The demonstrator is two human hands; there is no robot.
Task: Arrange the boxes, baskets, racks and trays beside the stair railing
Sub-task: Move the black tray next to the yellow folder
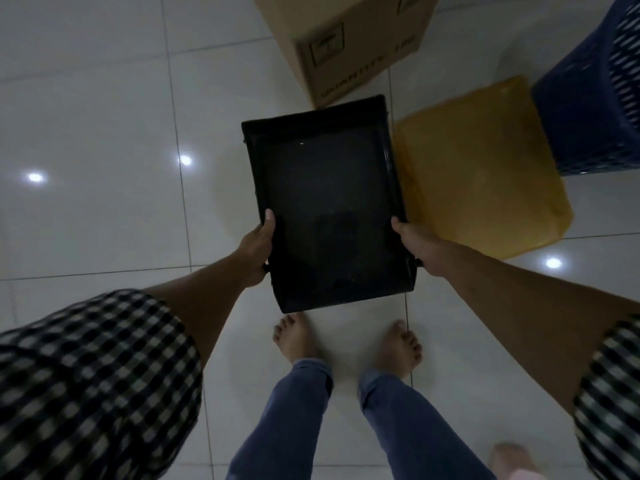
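A black rectangular tray [325, 188] hangs above the tiled floor in front of me, held level by both hands. My left hand [258, 252] grips its left rim near the closer corner, thumb over the edge. My right hand [417, 249] grips the right rim opposite. A brown cardboard box [349, 43] stands on the floor just beyond the tray. A yellow-orange box [481, 168] sits to the tray's right. A dark blue perforated basket [595, 98] stands at the far right.
Glossy white floor tiles [104, 133] spread out to the left, with ceiling lights reflected in them. My bare feet [346, 344] stand right below the tray. A pinkish object [516, 462] lies at the bottom right.
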